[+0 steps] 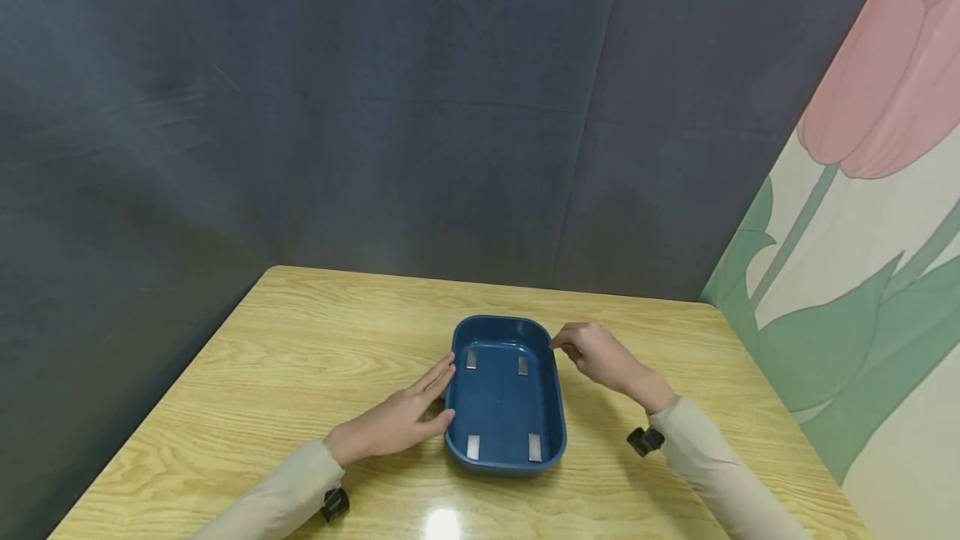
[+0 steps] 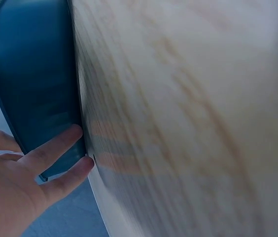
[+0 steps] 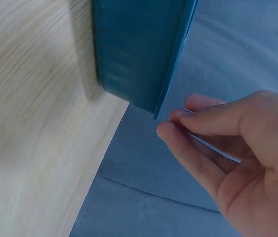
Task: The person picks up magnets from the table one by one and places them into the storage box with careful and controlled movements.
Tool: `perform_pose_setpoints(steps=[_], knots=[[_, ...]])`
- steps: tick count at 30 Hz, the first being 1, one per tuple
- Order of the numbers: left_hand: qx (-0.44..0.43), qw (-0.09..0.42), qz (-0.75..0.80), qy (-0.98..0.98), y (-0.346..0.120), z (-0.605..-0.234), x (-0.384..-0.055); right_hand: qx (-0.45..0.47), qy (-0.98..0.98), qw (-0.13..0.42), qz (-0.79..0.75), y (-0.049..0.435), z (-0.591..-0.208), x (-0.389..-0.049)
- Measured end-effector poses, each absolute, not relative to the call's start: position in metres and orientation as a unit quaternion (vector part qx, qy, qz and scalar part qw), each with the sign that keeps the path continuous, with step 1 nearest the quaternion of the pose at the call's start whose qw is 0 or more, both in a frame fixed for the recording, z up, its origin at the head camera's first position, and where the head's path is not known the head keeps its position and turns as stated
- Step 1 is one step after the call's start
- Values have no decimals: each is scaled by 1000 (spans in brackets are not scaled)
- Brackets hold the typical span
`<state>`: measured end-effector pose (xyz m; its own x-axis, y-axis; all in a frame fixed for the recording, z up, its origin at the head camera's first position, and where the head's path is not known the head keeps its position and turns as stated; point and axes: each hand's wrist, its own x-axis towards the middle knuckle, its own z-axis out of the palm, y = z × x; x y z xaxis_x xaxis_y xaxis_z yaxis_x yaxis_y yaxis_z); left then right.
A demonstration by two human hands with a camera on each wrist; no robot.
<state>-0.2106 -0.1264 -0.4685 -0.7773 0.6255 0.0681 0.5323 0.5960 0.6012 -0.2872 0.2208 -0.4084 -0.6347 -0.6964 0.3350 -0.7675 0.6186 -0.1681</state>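
Note:
A dark blue rectangular tray (image 1: 498, 467) with rounded corners rests on the table. Several silvery metal-looking strips, such as this strip (image 1: 535, 447), lie inside near its corners. My left hand (image 1: 397, 419) is against the tray's left side, fingers spread and fairly straight; the left wrist view shows two fingertips along the outer tray wall (image 2: 35, 69). By the far right corner is my right hand (image 1: 600, 357), its fingers loosely bent. In the right wrist view its fingertips (image 3: 166, 131) are just off the tray rim (image 3: 171, 64), with no object visible between them.
The tray stands on a wood-grain table (image 1: 337, 332). Behind the far edge hangs a dark blue-grey curtain (image 1: 420, 123). A wall with a painted tulip (image 1: 870, 82) borders the right side. Black devices, one of them a black camera (image 1: 645, 440), are at both wrists.

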Motion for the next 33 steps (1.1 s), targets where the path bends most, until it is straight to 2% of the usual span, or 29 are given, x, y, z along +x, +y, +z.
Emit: perform_pose_setpoints(steps=[33], knots=[[325,83,322,885,-125,-467,-210,368,-910,97,163,267,-413,-289]])
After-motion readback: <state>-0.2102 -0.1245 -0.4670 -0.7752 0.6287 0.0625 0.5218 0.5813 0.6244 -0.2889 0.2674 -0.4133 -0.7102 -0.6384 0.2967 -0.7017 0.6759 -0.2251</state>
